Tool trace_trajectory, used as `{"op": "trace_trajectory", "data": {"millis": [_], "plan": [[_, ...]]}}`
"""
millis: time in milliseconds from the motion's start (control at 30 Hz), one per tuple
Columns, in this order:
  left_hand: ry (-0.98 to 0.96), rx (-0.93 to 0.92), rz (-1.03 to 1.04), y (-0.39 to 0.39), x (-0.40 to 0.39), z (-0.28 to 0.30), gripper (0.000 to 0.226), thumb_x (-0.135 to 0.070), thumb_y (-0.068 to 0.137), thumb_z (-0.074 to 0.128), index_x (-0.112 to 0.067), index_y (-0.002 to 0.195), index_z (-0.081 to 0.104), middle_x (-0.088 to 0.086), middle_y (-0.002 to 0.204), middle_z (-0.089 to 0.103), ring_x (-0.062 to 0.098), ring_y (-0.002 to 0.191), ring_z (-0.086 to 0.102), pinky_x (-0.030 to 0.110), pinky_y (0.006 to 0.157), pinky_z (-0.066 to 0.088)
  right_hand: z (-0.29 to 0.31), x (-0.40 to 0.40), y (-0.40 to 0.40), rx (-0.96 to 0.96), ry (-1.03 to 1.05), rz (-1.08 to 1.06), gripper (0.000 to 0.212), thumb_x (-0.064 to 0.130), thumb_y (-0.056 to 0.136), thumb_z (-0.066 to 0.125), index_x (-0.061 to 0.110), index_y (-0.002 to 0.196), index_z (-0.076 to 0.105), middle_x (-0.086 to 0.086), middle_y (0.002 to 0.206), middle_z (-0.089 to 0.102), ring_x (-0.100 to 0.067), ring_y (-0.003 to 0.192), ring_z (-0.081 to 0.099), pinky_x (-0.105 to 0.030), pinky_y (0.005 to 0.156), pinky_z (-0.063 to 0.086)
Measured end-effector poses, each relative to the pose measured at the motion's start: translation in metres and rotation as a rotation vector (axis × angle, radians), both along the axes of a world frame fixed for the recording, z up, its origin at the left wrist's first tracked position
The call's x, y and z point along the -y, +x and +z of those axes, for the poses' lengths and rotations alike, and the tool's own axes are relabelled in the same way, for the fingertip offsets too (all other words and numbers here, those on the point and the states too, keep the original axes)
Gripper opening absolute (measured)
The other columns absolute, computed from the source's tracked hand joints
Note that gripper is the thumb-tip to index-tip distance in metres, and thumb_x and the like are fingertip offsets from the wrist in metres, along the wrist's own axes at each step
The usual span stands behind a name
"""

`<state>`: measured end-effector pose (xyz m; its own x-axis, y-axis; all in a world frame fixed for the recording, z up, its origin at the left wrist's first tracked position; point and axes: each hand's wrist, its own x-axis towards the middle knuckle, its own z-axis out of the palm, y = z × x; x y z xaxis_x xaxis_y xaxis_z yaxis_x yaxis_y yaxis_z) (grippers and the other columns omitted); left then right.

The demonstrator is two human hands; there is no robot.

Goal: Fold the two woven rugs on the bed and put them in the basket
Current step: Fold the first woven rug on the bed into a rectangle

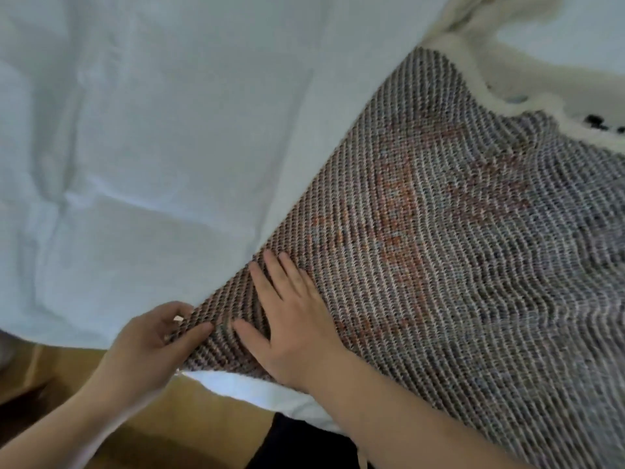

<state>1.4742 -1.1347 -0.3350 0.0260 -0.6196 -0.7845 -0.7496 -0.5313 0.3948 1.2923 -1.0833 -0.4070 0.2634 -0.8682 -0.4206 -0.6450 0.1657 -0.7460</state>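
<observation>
The woven rug [439,231] lies on the bed [152,130], over the white sheet, w/ one corner at the bed's near edge and the rest running off toward the far right. The left hand [152,336] grips that near corner, thumb on top and fingers tucked under the edge, prob. to lift it & start a fold. The right hand [291,319] rests flat on the rug just beside it, fingers straight and spread, grasping nothing; it looks like it pins the weave so the rug doesn't slide while the corner comes up.

At the bed's far right edge sits a cream fluffy thing [480,38], touching the rug's far end. It may be a fleece throw or a plush toy w/ dark spots, too blurred to say.

The 2nd rug and the basket aren't in view. Folding seems barely begun: the rug looks mostly spread in a single layer, w/ some ripples near the right side. Brown floor [203,431] shows below the bed edge.
</observation>
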Motion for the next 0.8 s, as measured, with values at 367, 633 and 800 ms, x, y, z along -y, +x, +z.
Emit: {"op": "trace_trajectory", "data": {"millis": [367, 633, 800], "plan": [[-0.438, -0.036, -0.529, -0.075, 0.033, -0.035, 0.026, -0.042, 0.089, 0.065, -0.028, 0.111, 0.064, -0.018, 0.095, 0.065, 0.000, 0.081, 0.061, 0.028, 0.074, 0.052, -0.013, -0.008, -0.028, -0.156, -0.235, -0.169, 0.062, 0.042, 0.095, 0.045, 0.004, 0.144, 0.046, -0.007, 0.154, 0.042, -0.021, 0.148, 0.026, -0.042, 0.121, 0.022], [-0.601, -0.124, -0.499, -0.225, 0.116, -0.053, 0.061, -0.052, 0.091, 0.058, -0.022, 0.142, 0.043, 0.001, 0.138, 0.052, 0.020, 0.124, 0.049, 0.034, 0.098, 0.038, 0.003, 0.027, -0.172, -0.536, -0.031, -0.400, 0.075, 0.061, 0.098, 0.034, 0.030, 0.158, 0.001, 0.009, 0.165, -0.011, -0.010, 0.149, -0.020, -0.035, 0.117, -0.016], [-0.502, -0.175, -0.309, -0.320, 0.171, -0.055, 0.063, -0.051, 0.088, 0.065, -0.020, 0.140, 0.049, 0.005, 0.135, 0.057, 0.027, 0.121, 0.054, 0.035, 0.098, 0.040, 0.013, 0.044, -0.245, -0.569, 0.008, -0.492, 0.077, 0.065, 0.097, 0.033, 0.032, 0.158, -0.002, 0.008, 0.165, -0.016, -0.011, 0.149, -0.021, -0.037, 0.118, -0.009]]}}
